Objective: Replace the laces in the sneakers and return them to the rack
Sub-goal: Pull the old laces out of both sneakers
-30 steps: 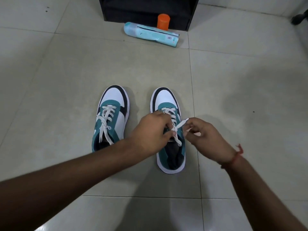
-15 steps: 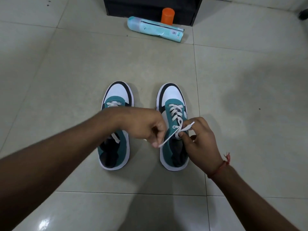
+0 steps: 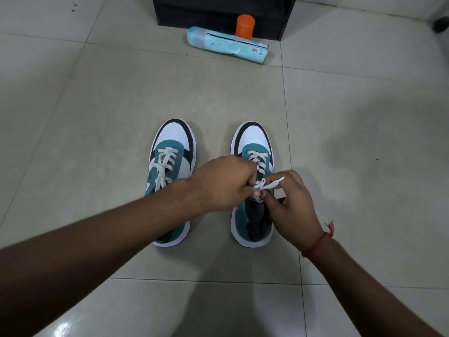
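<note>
Two teal, white and black sneakers stand side by side on the tiled floor, toes pointing away from me. The left sneaker has its white lace threaded and hanging loose. Over the right sneaker both hands meet at the white lace. My left hand reaches across the left sneaker and pinches the lace near the top eyelets. My right hand pinches the other end, whose tip sticks out to the right. The knot area is partly hidden by my fingers.
A black shoe rack stands at the far edge of the floor. In front of it lies a light blue bottle on its side, with an orange cap standing behind it. A dark object sits at the far right.
My left hand has moved right, back over the right sneaker's eyelets, drawing the lace shorter and closer between both hands. The view has shifted slightly downward.
</note>
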